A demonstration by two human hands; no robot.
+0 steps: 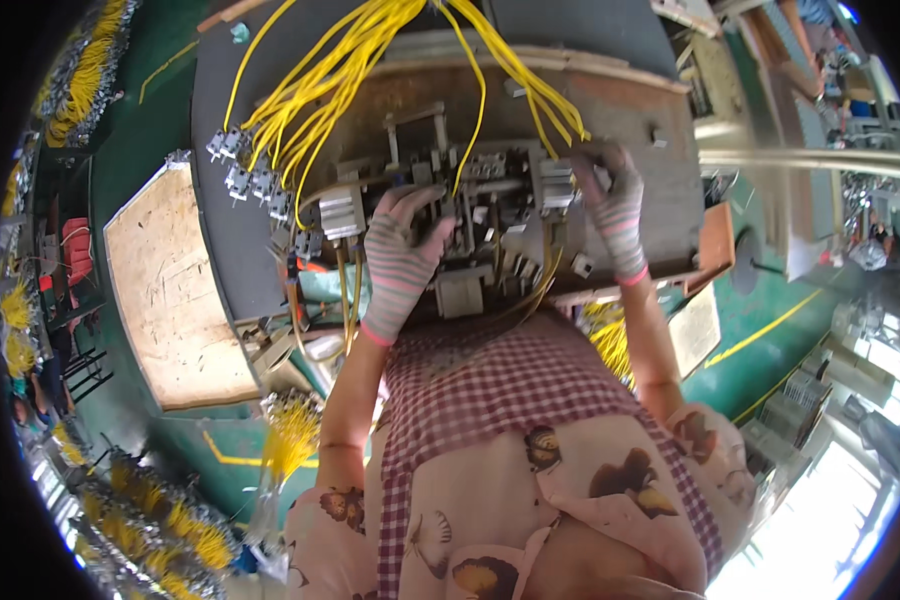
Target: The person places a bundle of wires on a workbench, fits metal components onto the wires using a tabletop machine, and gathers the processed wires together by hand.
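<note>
Gloves cover both hands — striped knit ones. The left hand (402, 250) rests on the near middle of the metal jig (470, 215), fingers curled over its parts; whether they pinch anything I cannot tell. To the right and slightly farther, the right hand (613, 205) has its grip closed on a grey connector block (558, 185) at the jig's right end. The jig sits on a worn brown tabletop (620, 110). Farther off, yellow wires (350, 60) fan away — some ending in grey connectors (245, 170) at left.
</note>
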